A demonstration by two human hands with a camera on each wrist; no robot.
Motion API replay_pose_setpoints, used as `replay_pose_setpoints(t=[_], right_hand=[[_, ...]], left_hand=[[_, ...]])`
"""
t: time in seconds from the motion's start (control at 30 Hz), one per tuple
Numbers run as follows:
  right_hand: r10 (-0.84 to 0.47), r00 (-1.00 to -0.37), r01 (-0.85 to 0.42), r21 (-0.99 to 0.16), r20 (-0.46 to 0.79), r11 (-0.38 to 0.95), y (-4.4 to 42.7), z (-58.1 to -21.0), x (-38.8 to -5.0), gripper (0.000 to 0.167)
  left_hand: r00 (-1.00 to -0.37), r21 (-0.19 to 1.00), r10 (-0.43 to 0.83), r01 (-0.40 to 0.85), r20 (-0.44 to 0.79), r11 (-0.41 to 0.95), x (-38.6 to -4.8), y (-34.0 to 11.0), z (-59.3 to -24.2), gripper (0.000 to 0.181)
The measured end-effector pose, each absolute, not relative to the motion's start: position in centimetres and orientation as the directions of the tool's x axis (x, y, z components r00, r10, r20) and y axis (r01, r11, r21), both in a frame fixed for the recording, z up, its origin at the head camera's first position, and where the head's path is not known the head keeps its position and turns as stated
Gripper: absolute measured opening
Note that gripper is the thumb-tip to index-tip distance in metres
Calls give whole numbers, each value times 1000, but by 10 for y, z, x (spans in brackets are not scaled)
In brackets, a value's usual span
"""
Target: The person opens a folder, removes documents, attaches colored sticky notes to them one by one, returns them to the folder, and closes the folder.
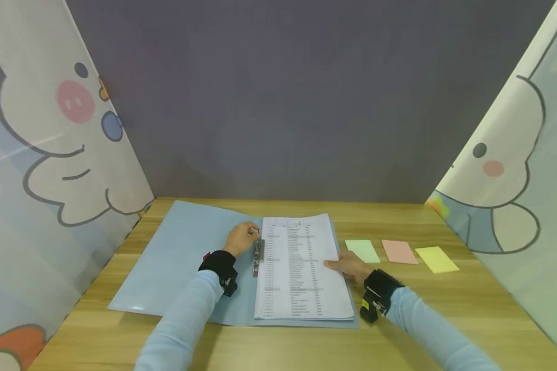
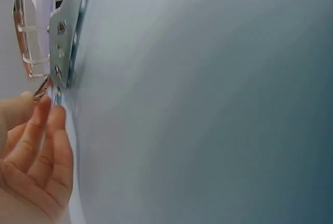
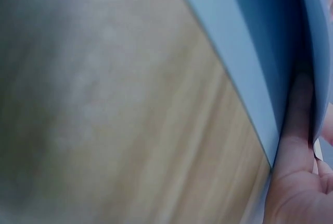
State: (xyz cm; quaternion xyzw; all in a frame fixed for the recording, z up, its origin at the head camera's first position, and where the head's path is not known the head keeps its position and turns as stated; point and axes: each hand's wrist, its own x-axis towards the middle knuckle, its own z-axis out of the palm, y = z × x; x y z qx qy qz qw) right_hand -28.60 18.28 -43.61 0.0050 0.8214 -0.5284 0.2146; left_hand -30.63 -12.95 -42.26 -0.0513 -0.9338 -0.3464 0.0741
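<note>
Paper stack (image 1: 301, 278) lies on the right half of an open blue folder (image 1: 185, 242) on the counter (image 1: 278, 353), its left edge beside the metal clip (image 1: 257, 258). Left hand (image 1: 240, 239) pinches the clip's lever (image 2: 41, 88), fingers nearly closed; right hand (image 1: 354, 266) grips the stack's right edge, thumb above, fingers beneath. Working the clip appears to be the step in hand; the next move likely calls for a steady stack.

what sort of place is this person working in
Probably a desk set up as a small booth: a wooden table bearing an open folder of printed papers, with a plain dark panel behind and cartoon-printed walls either side.
</note>
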Motion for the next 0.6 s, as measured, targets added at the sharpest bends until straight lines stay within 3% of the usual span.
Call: replay_pose_setpoints(t=[0.3,0.6], right_hand=[[-231,-905,239,-878,-356,414,181,-437,-283,37],[-188,-906,264,-854,-379,449,178,-433,-283,38]], left_hand=[[-993,670,64,113,98,733,-308,-132,-428,30],[-980,677,108,195,170,710,-300,-137,-413,24]])
